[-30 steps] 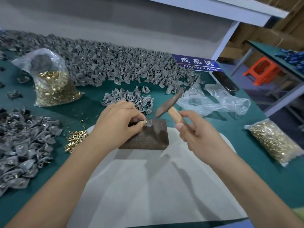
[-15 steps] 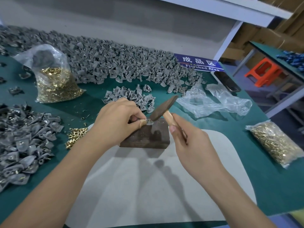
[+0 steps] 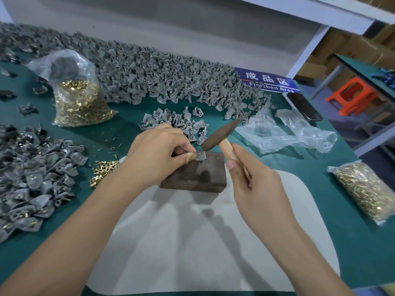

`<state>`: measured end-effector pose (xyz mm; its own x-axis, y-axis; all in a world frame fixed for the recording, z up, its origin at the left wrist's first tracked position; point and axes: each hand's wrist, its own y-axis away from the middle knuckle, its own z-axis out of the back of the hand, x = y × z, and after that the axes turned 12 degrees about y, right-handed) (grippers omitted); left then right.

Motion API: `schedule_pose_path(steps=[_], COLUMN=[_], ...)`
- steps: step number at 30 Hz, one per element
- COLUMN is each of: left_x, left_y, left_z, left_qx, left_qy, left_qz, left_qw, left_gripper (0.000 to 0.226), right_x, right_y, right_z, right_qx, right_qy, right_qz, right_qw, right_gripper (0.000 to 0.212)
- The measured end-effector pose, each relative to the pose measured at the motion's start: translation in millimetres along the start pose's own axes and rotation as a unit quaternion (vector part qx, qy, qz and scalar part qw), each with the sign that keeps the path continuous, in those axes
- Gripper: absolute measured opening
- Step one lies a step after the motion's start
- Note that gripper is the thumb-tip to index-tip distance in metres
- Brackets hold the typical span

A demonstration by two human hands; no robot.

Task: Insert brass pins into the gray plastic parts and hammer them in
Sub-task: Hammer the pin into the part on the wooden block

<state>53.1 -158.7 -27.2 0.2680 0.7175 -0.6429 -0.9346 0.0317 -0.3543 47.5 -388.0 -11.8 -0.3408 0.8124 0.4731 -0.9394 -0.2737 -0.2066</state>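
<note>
My left hand (image 3: 158, 154) pinches the small, light, stiff gray plastic part (image 3: 201, 155) by its edge, brass pin seated, flat on the dark metal block (image 3: 198, 174), while my right hand (image 3: 256, 189) wraps the wooden-handled hammer (image 3: 222, 137), whose head hovers just above.

Factory workbench: heaped gray parts (image 3: 162, 80)

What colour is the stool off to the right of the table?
Orange: the stool shows plainly in the head view.
</note>
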Motion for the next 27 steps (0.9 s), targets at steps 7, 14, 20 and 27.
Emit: schedule_pose_path(steps=[7,14,20,27], left_x=[1.2,2.1,2.9,3.7], left_y=[-0.8,-0.4,-0.5,-0.7], left_z=[1.1,2.5,2.7,2.7], left_qx=[0.008,0.009,0.009,0.01], left_qy=[0.0,0.009,0.014,0.009], left_qz=[0.002,0.005,0.007,0.008], left_qw=[1.0,1.0,1.0,1.0], left_gripper=[0.005,0.002,0.003,0.003], right_x=[-1.5,-0.9,-2.2,0.8], right_y=[1.2,4.3,3.6,1.2], right_z=[-0.5,0.3,4.9,5.5], right_qx=[0.0,-0.013,0.022,0.026], right_qy=[0.031,-0.007,0.048,0.045], right_qz=[-0.011,-0.008,-0.002,0.012], right_qw=[0.999,1.0,0.999,0.999], right_gripper=[0.027,0.036,0.035,0.039])
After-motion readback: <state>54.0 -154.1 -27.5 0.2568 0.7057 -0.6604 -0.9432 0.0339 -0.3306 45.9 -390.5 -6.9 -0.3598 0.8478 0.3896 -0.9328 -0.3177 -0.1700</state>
